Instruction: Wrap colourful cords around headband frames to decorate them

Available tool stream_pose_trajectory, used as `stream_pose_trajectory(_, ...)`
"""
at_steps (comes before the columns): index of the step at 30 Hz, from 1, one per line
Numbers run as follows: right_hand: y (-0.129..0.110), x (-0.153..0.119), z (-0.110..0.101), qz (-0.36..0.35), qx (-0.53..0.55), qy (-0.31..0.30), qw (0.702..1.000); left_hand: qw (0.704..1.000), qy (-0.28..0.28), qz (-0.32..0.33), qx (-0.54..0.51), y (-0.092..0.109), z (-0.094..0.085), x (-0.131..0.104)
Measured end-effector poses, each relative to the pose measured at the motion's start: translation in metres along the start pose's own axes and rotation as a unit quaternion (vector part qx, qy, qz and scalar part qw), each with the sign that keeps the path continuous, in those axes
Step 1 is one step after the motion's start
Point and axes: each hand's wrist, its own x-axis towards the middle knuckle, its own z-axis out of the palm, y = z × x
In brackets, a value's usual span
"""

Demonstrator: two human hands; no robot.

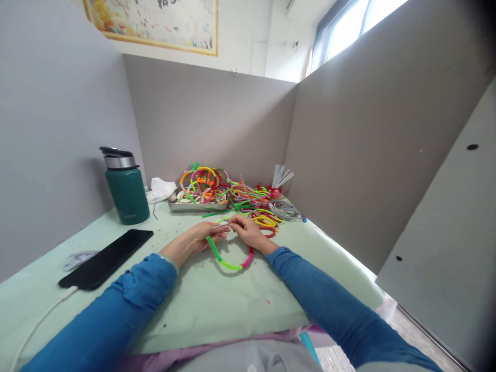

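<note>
A hoop-shaped headband (231,266) wrapped in fuzzy pipe cleaner curves below my hands, with green, yellow-green, pink and red sections. My left hand (200,235) is closed, its fingers holding a thin pale strip that looks like the band's bare part. Close beside it, my right hand (248,230) is closed too, thumb and fingertips pinched at the strip's right end. What exactly lies between the right fingertips is too small to make out. The green end of the hoop stands free near the left fingers.
Behind the hands stands a metal tray (198,207) holding small pieces and finished hoops. Loose pipe cleaners (251,196) and a coil of grey wire (285,210) lie to its right. At left are a green bottle (127,194) and a phone (108,258) on a cable. Grey partitions (209,113) enclose the table.
</note>
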Motion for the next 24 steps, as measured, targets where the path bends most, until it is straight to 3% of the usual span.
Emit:
stream_pose_trajectory(4, 0.002, 0.0, 0.0, 0.01, 0.011, 0.01, 1.0, 1.0, -0.016, -0.022, 0.009, -0.003, -0.003, -0.001)
stream_pose_trajectory(9, 0.003, -0.001, 0.0, 0.022, -0.007, 0.014, 1.0, 0.993, -0.031, -0.021, 0.113, -0.004, -0.004, -0.007)
stream_pose_trajectory(18, 0.007, -0.001, 0.0, 0.048, -0.03, -0.003, 0.998, 0.965, -0.13, 0.003, 0.227, 0.008, 0.007, -0.025)
stream_pose_trajectory(24, 0.012, -0.001, 0.003, 0.035, -0.034, -0.022, 0.999, 0.935, -0.136, 0.008, 0.328, 0.007, 0.005, -0.023)
